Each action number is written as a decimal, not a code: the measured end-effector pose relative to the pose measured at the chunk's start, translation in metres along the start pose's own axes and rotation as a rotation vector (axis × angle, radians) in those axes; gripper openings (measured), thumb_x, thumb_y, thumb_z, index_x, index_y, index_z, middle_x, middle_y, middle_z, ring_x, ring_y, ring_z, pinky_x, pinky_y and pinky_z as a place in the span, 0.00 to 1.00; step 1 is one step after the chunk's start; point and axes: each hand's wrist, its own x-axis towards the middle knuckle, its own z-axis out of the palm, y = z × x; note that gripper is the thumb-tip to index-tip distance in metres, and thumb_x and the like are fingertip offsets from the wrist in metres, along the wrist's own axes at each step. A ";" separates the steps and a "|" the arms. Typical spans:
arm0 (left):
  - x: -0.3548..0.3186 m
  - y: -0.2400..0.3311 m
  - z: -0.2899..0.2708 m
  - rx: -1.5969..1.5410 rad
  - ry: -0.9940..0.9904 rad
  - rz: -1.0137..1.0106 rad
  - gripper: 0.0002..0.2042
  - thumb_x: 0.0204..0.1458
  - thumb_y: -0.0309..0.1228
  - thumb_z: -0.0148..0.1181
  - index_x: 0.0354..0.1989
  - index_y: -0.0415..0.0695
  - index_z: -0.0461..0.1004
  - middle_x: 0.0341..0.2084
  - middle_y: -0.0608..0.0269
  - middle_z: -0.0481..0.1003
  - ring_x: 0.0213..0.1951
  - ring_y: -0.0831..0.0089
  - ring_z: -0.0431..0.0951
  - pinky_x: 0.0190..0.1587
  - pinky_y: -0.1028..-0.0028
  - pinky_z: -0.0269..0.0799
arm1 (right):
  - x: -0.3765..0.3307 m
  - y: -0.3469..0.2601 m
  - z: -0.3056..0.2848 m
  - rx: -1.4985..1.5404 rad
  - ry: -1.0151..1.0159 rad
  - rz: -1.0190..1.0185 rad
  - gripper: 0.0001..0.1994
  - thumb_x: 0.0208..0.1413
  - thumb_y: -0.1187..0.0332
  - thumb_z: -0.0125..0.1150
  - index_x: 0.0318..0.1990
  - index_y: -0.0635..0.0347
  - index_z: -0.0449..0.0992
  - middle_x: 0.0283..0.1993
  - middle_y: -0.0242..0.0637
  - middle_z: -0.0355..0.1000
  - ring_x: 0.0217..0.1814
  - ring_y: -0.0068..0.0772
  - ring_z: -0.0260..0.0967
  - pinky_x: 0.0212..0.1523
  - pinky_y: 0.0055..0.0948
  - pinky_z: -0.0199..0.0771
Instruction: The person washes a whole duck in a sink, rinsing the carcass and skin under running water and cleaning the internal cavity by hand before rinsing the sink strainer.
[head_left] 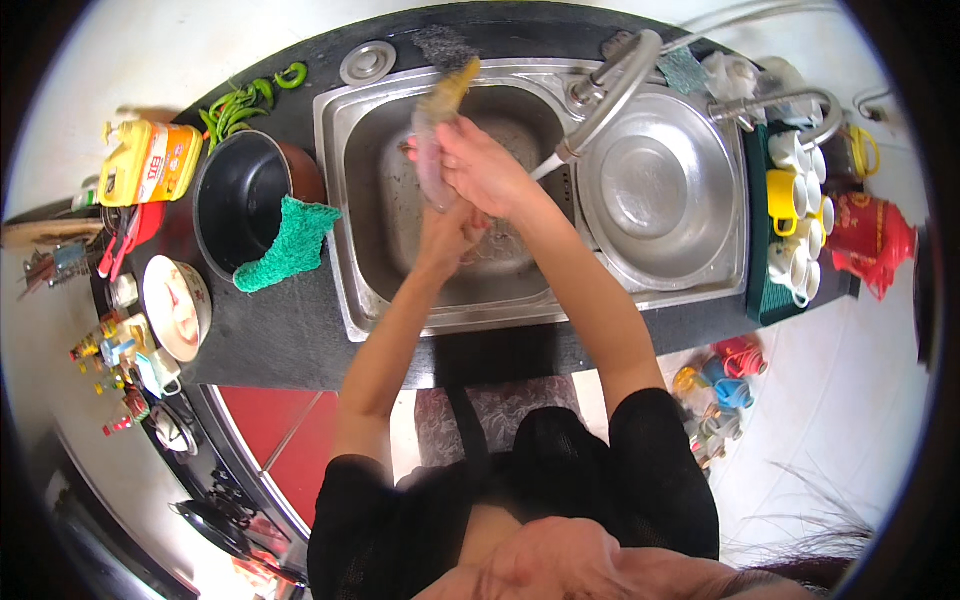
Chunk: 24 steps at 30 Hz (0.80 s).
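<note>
Over the left basin of the steel sink (337,200), my right hand (482,168) is closed on a long slippery-looking thing (430,165), pale pinkish-grey along its body with a yellow-green upper end. Its kind is not clear, and motion smears it somewhat. My left hand (458,232) is closed at the lower end of the same thing, just under the right hand, its fingers partly hidden. A curved faucet spout (625,95) ends near my right wrist. The bottom of the left basin looks wet.
A metal bowl (645,185) fills the right basin. Left of the sink stand a dark pot (225,240) with a green cloth (290,245) over its rim, green peppers (235,105), a yellow jug (150,165) and a white bowl (178,305). Cups (795,215) line a green rack (760,240) at right.
</note>
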 end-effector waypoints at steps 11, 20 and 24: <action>-0.017 0.093 0.007 -0.491 -0.141 0.004 0.16 0.50 0.36 0.45 0.12 0.49 0.54 0.09 0.70 0.54 0.18 0.75 0.58 0.40 0.72 0.57 | -0.046 0.011 -0.074 -0.266 0.412 0.195 0.34 0.48 0.45 0.45 0.59 0.52 0.47 0.58 0.41 0.50 0.61 0.42 0.44 0.55 0.38 0.50; -0.074 0.104 0.018 -0.885 -0.168 -0.266 0.18 0.53 0.34 0.41 0.10 0.51 0.53 0.07 0.74 0.52 0.13 0.80 0.55 0.38 0.76 0.59 | -0.078 0.086 -0.031 0.725 -0.071 0.235 0.33 0.44 0.38 0.42 0.52 0.51 0.59 0.53 0.37 0.59 0.53 0.36 0.58 0.52 0.41 0.58; -0.120 0.092 0.029 -0.955 -0.024 -0.291 0.18 0.54 0.34 0.38 0.10 0.52 0.51 0.05 0.77 0.50 0.09 0.82 0.51 0.34 0.79 0.59 | -0.099 0.077 -0.020 0.598 -0.102 0.249 0.29 0.50 0.43 0.38 0.52 0.55 0.59 0.53 0.37 0.60 0.55 0.33 0.57 0.55 0.37 0.55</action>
